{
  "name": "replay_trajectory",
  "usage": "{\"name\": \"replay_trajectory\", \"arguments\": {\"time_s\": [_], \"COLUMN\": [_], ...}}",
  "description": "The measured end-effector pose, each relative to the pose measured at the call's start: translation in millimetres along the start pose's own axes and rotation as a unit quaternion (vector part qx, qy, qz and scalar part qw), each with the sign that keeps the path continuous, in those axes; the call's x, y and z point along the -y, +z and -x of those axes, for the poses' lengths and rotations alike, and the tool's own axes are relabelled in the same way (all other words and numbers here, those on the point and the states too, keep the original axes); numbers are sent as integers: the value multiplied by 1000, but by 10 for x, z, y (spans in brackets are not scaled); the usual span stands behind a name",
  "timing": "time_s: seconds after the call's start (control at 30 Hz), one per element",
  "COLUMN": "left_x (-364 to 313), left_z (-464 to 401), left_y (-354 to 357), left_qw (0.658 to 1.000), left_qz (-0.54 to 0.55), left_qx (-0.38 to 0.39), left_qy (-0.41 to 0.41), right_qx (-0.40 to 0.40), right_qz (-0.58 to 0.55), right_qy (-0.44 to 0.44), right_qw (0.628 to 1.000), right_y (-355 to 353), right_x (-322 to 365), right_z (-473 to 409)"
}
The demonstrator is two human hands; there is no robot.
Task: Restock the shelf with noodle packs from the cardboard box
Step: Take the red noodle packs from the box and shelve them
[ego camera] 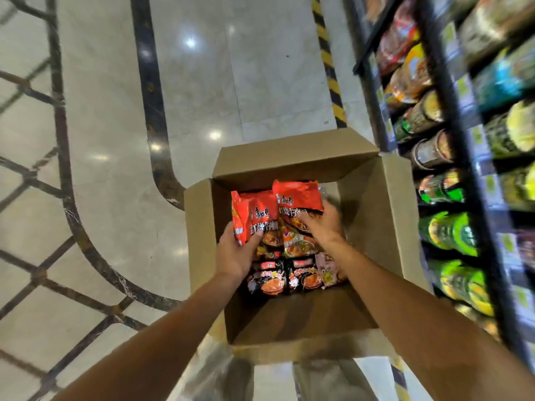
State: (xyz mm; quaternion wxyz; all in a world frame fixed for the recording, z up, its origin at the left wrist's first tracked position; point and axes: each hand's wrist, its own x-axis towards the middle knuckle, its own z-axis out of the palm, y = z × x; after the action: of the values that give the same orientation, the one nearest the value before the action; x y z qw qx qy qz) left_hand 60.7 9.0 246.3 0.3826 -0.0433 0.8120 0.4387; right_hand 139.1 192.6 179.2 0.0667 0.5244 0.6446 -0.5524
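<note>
An open cardboard box (373, 215) stands on the floor below me, flaps spread. Inside it, my left hand (236, 250) grips a red noodle pack (253, 215) by its lower edge, thumb on the front. My right hand (324, 224) holds a second red noodle pack (298, 198) just to the right, fingers curled round its lower part. Both packs stand tilted up above the rest. Beneath them lie two black noodle packs (267, 280) and a pinkish pack (328, 267). The shelf (463, 157) rises at the right, filled with cup noodles and packs, blurred.
Polished marble floor (231, 82) with dark inlaid lines spreads to the left and ahead. A yellow-and-black hazard stripe (330, 65) runs along the shelf's base. My legs show below the box's near flap.
</note>
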Motion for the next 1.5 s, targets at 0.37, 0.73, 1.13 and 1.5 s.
{"name": "replay_trajectory", "arguments": {"time_s": [0.37, 0.73, 1.13, 1.5], "left_x": [-1824, -2796, -3010, -2167], "left_z": [1511, 2549, 4337, 6899], "left_y": [-1102, -1753, -1144, -8], "left_qw": [989, 923, 823, 744], "left_qz": [2, -24, -39, -64], "left_qx": [44, 213, 357, 463], "left_qy": [139, 321, 441, 478], "right_qx": [-79, -226, -415, -528], "right_qz": [-55, -174, -254, -301], "right_qy": [-109, -196, -218, -244], "right_qw": [989, 938, 846, 756], "right_y": [-1524, -2093, -2777, -3463], "right_x": [1570, 1839, 910, -875], "right_z": [2245, 4520, 6701, 9026]}}
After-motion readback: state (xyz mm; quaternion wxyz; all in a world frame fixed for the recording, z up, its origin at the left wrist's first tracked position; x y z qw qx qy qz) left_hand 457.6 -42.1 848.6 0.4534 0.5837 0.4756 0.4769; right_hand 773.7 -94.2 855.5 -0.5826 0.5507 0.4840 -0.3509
